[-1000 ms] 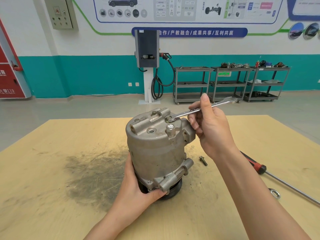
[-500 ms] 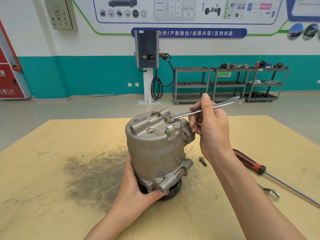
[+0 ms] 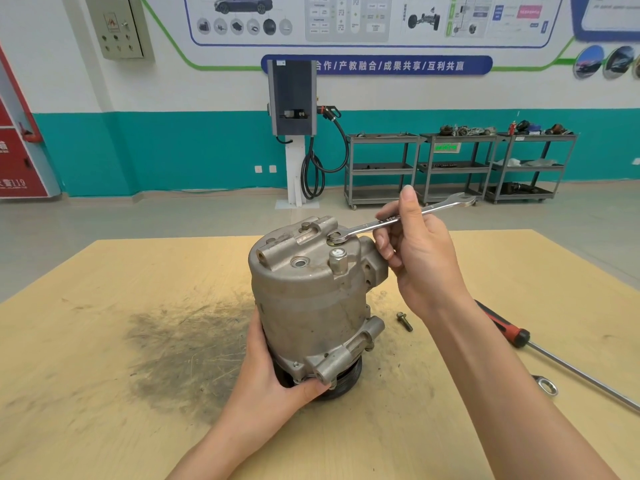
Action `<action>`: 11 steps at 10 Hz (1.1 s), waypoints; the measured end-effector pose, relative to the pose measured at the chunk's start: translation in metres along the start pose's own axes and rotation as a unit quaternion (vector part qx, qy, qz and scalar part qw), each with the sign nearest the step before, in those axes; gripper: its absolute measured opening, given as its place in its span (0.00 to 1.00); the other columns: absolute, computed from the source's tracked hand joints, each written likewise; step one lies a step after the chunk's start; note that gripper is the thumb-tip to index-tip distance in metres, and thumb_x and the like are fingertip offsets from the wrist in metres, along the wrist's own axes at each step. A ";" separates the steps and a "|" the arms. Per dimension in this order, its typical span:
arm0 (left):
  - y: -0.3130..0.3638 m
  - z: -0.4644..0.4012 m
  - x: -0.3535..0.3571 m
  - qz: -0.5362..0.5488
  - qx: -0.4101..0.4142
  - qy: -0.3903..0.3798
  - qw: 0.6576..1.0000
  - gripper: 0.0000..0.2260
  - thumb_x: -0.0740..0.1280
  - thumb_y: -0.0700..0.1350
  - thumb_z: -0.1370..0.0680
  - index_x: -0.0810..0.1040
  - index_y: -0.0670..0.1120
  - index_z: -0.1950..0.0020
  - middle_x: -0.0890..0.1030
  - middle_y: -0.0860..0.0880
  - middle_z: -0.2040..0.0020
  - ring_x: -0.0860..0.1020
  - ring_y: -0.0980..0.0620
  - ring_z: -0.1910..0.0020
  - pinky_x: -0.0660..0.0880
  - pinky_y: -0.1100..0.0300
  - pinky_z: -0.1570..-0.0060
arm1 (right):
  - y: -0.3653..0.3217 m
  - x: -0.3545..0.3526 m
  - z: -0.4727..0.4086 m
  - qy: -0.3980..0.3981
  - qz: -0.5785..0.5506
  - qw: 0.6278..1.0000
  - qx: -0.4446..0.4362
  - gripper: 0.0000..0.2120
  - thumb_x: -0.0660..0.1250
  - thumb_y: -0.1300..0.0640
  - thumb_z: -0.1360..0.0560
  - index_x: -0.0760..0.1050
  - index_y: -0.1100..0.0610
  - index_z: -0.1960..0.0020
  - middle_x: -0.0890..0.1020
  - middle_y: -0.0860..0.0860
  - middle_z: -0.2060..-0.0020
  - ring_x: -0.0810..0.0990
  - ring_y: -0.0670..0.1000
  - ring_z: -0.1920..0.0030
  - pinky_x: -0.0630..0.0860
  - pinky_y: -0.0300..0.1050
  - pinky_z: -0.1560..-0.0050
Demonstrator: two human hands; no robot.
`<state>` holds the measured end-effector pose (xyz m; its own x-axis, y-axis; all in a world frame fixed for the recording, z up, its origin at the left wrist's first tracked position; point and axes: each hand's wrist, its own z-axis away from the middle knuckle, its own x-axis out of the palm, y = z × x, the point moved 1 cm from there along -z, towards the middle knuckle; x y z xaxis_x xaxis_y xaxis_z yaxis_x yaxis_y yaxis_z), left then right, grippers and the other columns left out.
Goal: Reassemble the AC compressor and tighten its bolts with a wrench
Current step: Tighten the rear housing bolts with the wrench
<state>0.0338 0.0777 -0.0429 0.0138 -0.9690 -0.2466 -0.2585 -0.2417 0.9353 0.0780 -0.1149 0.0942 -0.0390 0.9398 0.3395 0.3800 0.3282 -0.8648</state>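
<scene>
The grey metal compressor (image 3: 311, 299) stands upright on its pulley (dark, at the bottom). A silver wrench (image 3: 391, 221) has its ring end on a top bolt, its handle angled up to the right.

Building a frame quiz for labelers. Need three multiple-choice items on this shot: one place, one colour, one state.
1. Where does the loose bolt lie?
A. on the table right of the compressor
B. on top of the compressor
C. in the left hand

2. What colour is the screwdriver handle?
A. blue
B. red and black
C. yellow

3. What is the right hand doing?
A. resting flat on the table
B. gripping the screwdriver
C. holding the wrench

Key: 1 A, it lies on the table beside the compressor. 2 B, red with black. 3 C, the wrench's ring end sits on a top bolt.
</scene>
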 end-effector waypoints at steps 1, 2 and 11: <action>-0.001 0.000 0.000 -0.001 0.005 -0.002 1.000 0.54 0.79 0.62 0.43 0.49 0.64 0.26 0.68 0.77 0.40 0.68 0.74 0.37 0.69 0.75 0.47 | -0.001 0.000 0.000 -0.007 -0.003 1.000 0.007 0.20 0.54 0.46 0.18 0.74 0.57 0.60 0.74 0.49 0.77 0.68 0.43 0.77 0.65 0.32 0.76; -0.001 0.000 0.000 0.000 0.003 -0.004 1.000 0.54 0.79 0.61 0.43 0.49 0.63 0.25 0.68 0.77 0.40 0.68 0.74 0.38 0.69 0.76 0.47 | -0.001 0.000 0.000 -0.009 -0.005 1.000 0.011 0.20 0.54 0.46 0.18 0.74 0.57 0.60 0.74 0.49 0.77 0.68 0.43 0.77 0.65 0.32 0.76; 0.001 0.000 0.001 0.000 0.004 0.002 1.000 0.49 0.79 0.61 0.43 0.49 0.75 0.34 0.68 0.77 0.40 0.69 0.73 0.37 0.69 0.73 0.45 | 0.004 0.002 0.001 0.029 -0.018 0.999 -0.029 0.20 0.55 0.49 0.17 0.74 0.58 0.62 0.74 0.49 0.78 0.68 0.44 0.78 0.64 0.32 0.77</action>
<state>0.0334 0.0769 -0.0416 0.0181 -0.9691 -0.2459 -0.2654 -0.2418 0.9333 0.0789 -0.1117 0.0908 -0.0010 0.9202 0.3914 0.4318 0.3534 -0.8298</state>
